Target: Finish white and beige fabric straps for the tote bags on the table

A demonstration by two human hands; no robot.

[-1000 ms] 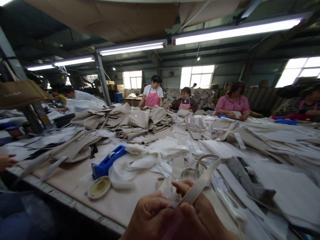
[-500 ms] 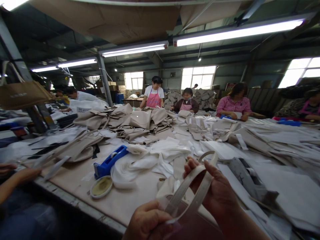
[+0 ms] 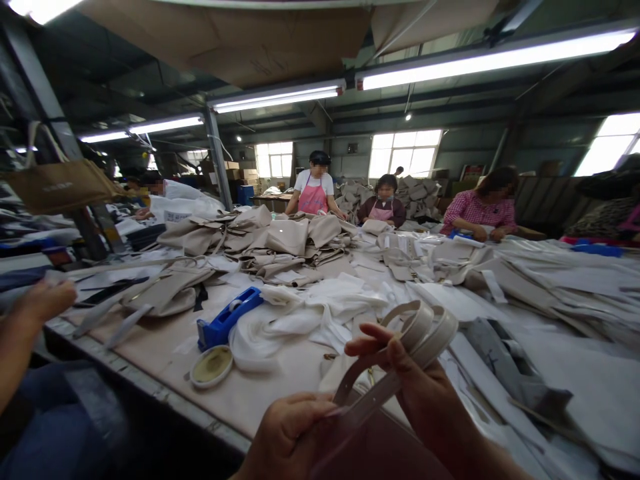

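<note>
Low in the middle of the view, both my hands hold a pale beige strap (image 3: 420, 333) bent into a loop. My left hand (image 3: 290, 433) pinches the strap's lower ends, fingers closed. My right hand (image 3: 415, 387) grips the loop higher up, thumb and fingers round it, and the loop's top curves up past the fingertips. A dark reddish piece (image 3: 380, 447) lies between my hands, under the strap. Below them is the tan worktable (image 3: 165, 340).
A blue tape dispenser (image 3: 227, 319) and a round tin (image 3: 213, 367) sit left of my hands beside crumpled white cloth (image 3: 300, 317). Beige bags (image 3: 280, 240) and white pieces pile up across the table. Several people work at the far side; another person's arm (image 3: 30, 313) reaches in at left.
My right hand has slid up along the strap and drawn it into a taller loop. The person's arm at left has risen. The view has shifted slightly left.
</note>
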